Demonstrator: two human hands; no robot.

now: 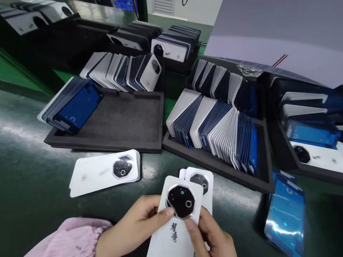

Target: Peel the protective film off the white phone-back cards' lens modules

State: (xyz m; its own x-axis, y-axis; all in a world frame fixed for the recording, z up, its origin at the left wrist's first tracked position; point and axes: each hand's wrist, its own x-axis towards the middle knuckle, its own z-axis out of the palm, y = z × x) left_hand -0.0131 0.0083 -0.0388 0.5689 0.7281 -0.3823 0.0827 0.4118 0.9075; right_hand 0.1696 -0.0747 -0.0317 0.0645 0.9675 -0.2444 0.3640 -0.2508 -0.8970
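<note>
Between my two hands is a white phone back cover [160,247] with a dark eight-sided camera window and printed characters. My left hand [134,226] grips its left edge, thumb resting at the lower left of the camera window. On the right edge my right hand [215,242] closes the same way, its thumb just under the window. A thin clear edge crosses the window's lower left near my left thumb. Behind the held cover lies a small pile of similar white covers [209,176]. Farther left, another white stack [97,173] lies flat on the dark green table.
A black foam tray [114,141] at centre left carries leaning covers [78,106] with blue backing. Right of it, another tray [218,163] is packed with upright covers [205,120]. Blue-filmed covers [287,214] lie at the right edge. A large pale sheet [289,30] overhangs the back right.
</note>
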